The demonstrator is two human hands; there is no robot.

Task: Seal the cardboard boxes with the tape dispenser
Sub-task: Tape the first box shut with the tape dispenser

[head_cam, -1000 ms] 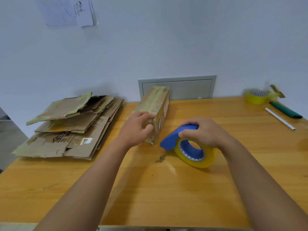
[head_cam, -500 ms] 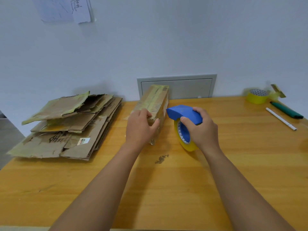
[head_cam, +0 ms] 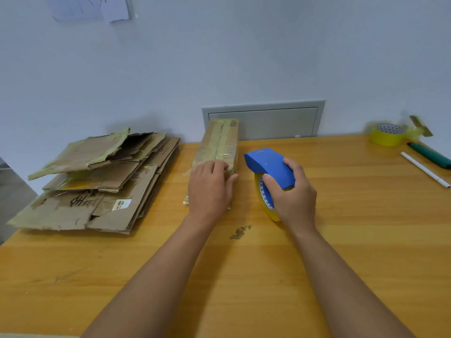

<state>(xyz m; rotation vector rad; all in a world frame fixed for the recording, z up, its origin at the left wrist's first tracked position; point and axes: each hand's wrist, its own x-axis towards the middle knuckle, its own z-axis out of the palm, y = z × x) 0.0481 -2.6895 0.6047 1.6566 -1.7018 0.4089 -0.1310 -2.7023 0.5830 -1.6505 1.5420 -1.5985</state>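
Observation:
A long narrow cardboard box [head_cam: 220,142], patched with yellowish tape, lies on the wooden table [head_cam: 341,240] and points away from me toward the wall. My left hand [head_cam: 211,189] grips its near end, fingers over the top and thumb on the right side. My right hand [head_cam: 291,193] holds the blue tape dispenser [head_cam: 269,165] with its yellow tape roll [head_cam: 264,200], lifted just right of the box, nose pointing to the far left.
A stack of flattened cardboard boxes [head_cam: 97,184] lies at the left. At the far right are a spare yellow tape roll [head_cam: 388,134], a dark green marker [head_cam: 429,154] and a white pen [head_cam: 424,169]. A grey wall panel [head_cam: 268,120] sits behind the box.
My right hand picked the dispenser up off the table and carried it up beside the box. The box turned to lie straight away from me under my left hand.

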